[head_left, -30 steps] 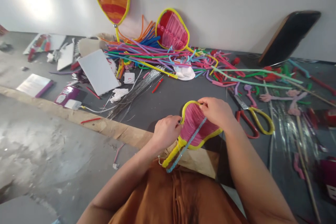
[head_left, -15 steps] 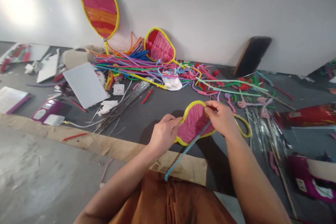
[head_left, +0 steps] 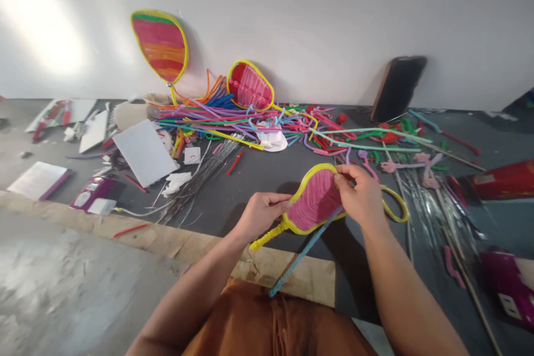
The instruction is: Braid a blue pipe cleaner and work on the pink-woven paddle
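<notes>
Yellow edges the pink paddle [head_left: 315, 200]; remotely, I see the left hand [head_left: 262, 216] and right hand [head_left: 362, 196] pinching its rim, a blue stem [head_left: 306, 252] crossing its near edge.

Craft workspace: piled pipe cleaners [head_left: 208, 118], wire bundle [head_left: 202, 178], grey surface [head_left: 254, 178].

Yellow-rimmed pink paddle [head_left: 314, 201], light-blue pipe cleaner [head_left: 305, 253], green-pink-orange-red striped fan [head_left: 162, 47]

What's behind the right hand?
A yellow loop shows past the right hand. The hand covers the right end of the pink panel; what else lies behind it cannot be seen.
</notes>
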Motion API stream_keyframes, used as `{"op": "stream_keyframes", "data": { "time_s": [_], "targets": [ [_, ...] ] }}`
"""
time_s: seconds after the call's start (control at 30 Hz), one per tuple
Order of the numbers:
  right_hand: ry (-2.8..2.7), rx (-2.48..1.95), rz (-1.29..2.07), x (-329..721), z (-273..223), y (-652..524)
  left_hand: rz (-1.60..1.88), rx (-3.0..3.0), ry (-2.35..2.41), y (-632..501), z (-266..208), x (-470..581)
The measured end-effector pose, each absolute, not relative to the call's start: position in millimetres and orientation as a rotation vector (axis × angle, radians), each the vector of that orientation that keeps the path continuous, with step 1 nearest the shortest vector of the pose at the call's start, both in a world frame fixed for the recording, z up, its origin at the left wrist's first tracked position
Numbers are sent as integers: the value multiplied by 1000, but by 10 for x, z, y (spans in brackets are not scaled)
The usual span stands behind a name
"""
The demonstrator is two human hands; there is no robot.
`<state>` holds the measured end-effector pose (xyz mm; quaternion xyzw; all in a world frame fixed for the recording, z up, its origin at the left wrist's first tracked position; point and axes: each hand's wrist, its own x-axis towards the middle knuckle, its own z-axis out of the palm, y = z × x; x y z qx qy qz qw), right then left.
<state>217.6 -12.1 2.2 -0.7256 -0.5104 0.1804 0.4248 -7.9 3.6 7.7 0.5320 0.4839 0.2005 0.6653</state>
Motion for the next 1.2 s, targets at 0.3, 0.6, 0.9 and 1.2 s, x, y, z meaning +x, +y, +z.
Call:
{"op": "stream_keyframes", "data": {
  "time_s": [0.3, 0.6, 0.9, 1.2],
  "targets": [
    [-1258, -1821, 428, 2197, 66, -133, 342, 935, 1037, 102, 181, -88],
    [-1252, -1860, 411, 2244, 55, -142, 414, 1650, 1207, 31, 107, -44],
    [-1195, -1874, 421, 2270, 34, -131, 467, 1550, 1079, -18, 150, -60],
    [-1169, -1880, 428, 2279, 31, -129, 470, 1019, 882, -50, 96, -67]
  ]
}}
